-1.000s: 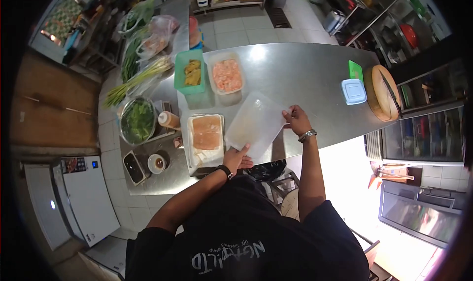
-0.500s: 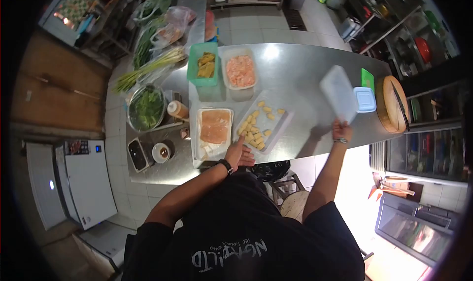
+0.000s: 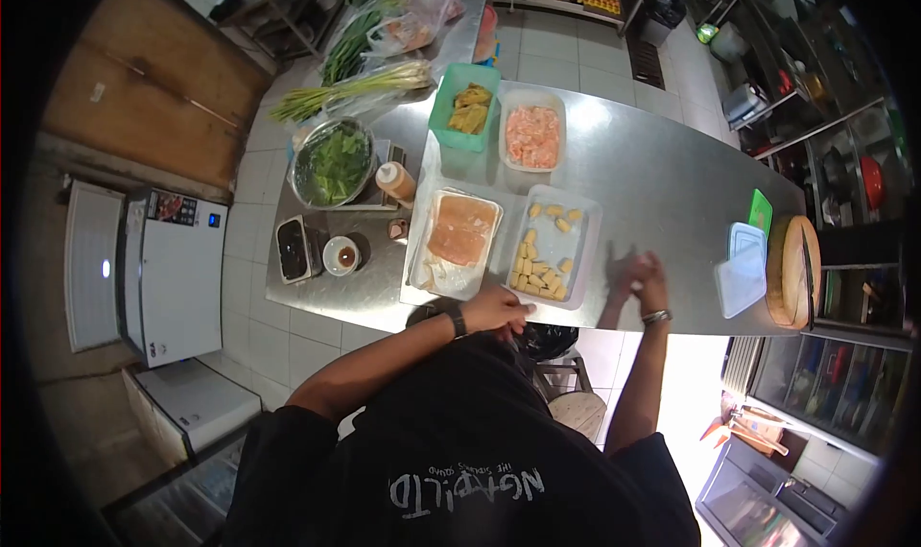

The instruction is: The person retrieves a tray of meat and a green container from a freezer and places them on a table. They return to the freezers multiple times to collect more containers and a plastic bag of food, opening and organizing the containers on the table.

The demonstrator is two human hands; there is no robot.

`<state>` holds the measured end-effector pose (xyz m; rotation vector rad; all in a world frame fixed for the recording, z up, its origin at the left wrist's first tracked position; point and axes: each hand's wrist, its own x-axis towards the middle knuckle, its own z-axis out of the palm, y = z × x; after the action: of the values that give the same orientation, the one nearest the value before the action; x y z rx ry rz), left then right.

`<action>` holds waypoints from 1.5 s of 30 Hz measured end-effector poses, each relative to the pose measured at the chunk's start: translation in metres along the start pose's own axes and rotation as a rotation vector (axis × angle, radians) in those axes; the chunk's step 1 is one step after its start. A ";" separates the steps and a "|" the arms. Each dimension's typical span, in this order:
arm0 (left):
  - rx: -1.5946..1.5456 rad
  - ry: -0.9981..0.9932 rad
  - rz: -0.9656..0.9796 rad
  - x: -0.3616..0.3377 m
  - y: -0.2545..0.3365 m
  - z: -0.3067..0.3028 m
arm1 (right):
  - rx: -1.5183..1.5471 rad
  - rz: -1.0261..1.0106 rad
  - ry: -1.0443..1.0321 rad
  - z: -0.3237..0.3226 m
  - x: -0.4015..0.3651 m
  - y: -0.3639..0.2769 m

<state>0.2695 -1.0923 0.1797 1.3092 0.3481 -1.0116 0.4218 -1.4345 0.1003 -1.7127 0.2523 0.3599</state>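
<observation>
My left hand (image 3: 497,311) is at the front edge of the steel table, close to the near-left corner of a clear plastic tub (image 3: 587,249). In the tub lie several yellowish pieces (image 3: 535,276). The left fingers are partly curled with nothing seen in them. My right hand (image 3: 649,280) is over the table to the right of the tub, blurred, its fingers hard to make out. Left of the tub a white tray (image 3: 419,259) holds a flat pinkish slab (image 3: 460,230). A translucent lid (image 3: 742,283) rests at the right, beside the wooden block.
Behind are a green tub (image 3: 449,134) and a tub of pink meat (image 3: 533,136). On the left are a bowl of greens (image 3: 334,165), a sauce bottle (image 3: 395,182), a dark-filled container (image 3: 295,249) and a small bowl (image 3: 341,255). A round wooden block (image 3: 792,271) stands right.
My right hand has let go of the translucent lid, which now lies by the wooden block, and has moved back toward the tub. The view has shifted, and the tub stands straighter.
</observation>
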 end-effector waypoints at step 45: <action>-0.311 1.350 0.034 -0.225 -0.744 0.044 | -0.659 -0.946 -1.147 0.599 -0.359 -0.026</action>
<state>-0.4438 -0.9850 -0.1144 1.5246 1.4152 0.1179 0.0410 -0.8530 0.1716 -1.7383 -1.5937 0.6678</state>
